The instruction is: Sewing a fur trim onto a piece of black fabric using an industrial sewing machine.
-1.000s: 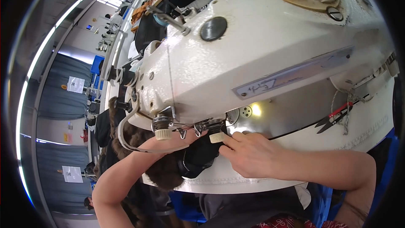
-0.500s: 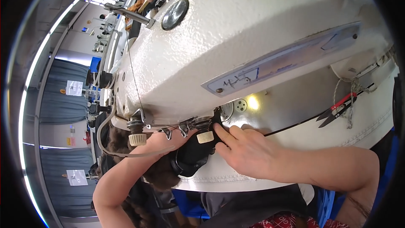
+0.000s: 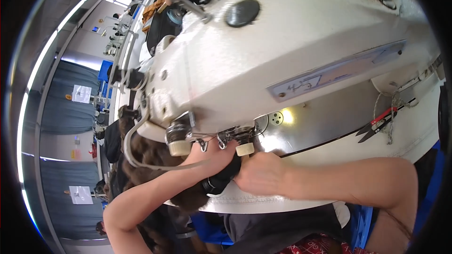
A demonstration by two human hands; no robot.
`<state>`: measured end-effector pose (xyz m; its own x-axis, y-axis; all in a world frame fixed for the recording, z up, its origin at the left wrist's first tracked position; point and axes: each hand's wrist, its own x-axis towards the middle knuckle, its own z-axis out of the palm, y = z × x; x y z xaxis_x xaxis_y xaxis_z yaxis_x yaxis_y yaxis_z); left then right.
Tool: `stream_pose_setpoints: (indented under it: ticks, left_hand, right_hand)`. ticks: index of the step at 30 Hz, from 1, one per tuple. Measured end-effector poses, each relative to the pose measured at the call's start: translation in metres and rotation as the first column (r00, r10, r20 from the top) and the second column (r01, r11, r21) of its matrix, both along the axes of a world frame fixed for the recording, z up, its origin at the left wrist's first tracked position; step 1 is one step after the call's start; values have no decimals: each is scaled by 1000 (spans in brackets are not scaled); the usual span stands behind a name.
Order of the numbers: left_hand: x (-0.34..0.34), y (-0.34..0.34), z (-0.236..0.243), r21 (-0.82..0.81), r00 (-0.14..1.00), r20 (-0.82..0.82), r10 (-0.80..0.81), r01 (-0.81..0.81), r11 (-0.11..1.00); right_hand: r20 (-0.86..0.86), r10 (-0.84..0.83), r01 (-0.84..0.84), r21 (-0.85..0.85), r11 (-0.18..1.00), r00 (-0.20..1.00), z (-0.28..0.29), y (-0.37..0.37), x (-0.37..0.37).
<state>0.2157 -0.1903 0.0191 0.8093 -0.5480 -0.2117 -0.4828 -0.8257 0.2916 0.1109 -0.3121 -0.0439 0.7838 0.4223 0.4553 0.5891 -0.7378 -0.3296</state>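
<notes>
Both hands pinch the black fabric (image 3: 221, 178) under the needle: left hand (image 3: 212, 153) beside the presser foot (image 3: 244, 148), right hand (image 3: 261, 174) gripping its edge. It looks soft, light and floppy; best held at the edges.

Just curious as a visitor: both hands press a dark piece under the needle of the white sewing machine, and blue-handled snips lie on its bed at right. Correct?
Nearly: the head view shows the snips have red handles, not blue. Both the left hand and right hand press the dark piece under the white sewing machine.

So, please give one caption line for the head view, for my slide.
Left hand and right hand press black fabric under the white industrial sewing machine.
</notes>
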Motion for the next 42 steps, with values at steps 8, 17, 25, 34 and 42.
stream_pose_setpoints:
  ticks: [8, 17, 25, 34, 42]
  left_hand:
    - [-36, -21, 2, -64, 846, 385, -369, 423, 904]
    - [-53, -17, -20, -93, 785, 539, -307, 418, 904]
    - [-58, -20, -21, -138, 862, 448, -236, 328, 935]
    - [-34, -13, 103, 303, 554, 184, -812, 754, 583]
    - [-6, 5, 45, -19, 718, 110, -688, 693, 721]
  right_hand:
    - [-8, -28, 23, -384, 923, 1000, 8, -19, -27]
    - [-480, -30, 300, 497, 814, 877, 27, -86, -34]
    - [-387, -38, 57, 37, 998, 921, 9, -84, -2]
    - [-31, 41, -49, -348, 936, 999, 18, -83, -20]
    - [-63, 42, -56, -250, 967, 997, 6, -77, -22]
